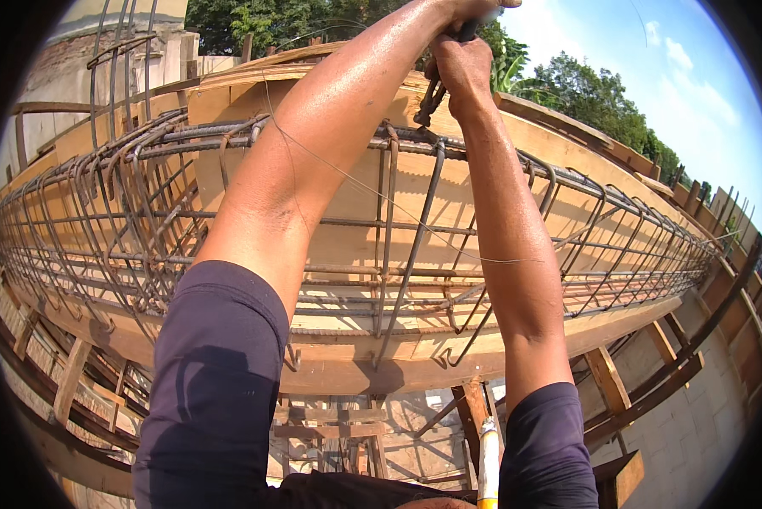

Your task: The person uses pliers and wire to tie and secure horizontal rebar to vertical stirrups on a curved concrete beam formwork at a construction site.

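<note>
The head view showed both arms stretched up and forward across a steel cage (410,254). The left arm (313,127) slanted up to the right, its hand (476,8) cut by the top edge, so its grip could not be told. The right arm (516,220) rose more steeply, leaning left, and the right hand (464,69) was closed around dark pliers (432,100). These pointed downward, their tip right by the cage's upper bars; contact was unclear.

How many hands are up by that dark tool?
2: the left hand at the top edge, partly cut off; the right hand just below, gripping the dark tool.
</note>
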`<control>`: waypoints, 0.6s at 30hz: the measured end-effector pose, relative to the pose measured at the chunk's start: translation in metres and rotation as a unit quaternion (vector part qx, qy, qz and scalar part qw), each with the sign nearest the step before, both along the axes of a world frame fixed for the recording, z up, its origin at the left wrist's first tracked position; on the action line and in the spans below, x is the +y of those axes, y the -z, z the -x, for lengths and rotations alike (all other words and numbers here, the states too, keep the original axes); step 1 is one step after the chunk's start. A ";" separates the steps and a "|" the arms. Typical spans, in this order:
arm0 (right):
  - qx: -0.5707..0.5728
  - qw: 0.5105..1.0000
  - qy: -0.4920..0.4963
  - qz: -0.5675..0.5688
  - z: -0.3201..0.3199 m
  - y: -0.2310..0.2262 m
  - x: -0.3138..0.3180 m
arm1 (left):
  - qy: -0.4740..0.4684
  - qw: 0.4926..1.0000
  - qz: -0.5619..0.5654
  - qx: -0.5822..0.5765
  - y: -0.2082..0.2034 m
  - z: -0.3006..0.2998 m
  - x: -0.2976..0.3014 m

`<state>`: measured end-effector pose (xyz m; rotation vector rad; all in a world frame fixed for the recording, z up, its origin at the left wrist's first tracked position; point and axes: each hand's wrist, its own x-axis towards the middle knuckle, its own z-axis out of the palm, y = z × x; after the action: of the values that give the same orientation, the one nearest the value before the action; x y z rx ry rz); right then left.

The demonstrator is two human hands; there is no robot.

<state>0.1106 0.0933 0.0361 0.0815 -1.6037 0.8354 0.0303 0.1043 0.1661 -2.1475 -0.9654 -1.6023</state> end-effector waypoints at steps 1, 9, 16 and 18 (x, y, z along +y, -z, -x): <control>-0.032 0.998 -0.046 0.029 -0.010 -0.001 0.002 | 0.028 0.997 0.059 -0.037 0.000 -0.002 -0.006; -0.036 0.995 0.007 0.097 0.003 -0.008 0.017 | -0.117 0.986 -0.016 -0.116 0.023 -0.036 -0.033; -0.008 0.989 0.149 0.011 0.011 -0.006 0.009 | 0.006 0.986 0.112 -0.124 0.005 -0.010 -0.032; -0.056 0.990 0.130 0.002 -0.003 -0.006 0.010 | 0.127 0.956 0.209 -0.163 0.008 -0.009 -0.030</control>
<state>0.1138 0.1033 0.0416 -0.1779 -1.6745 0.6498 0.0396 0.0746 0.1578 -2.4047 -1.2662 -2.0839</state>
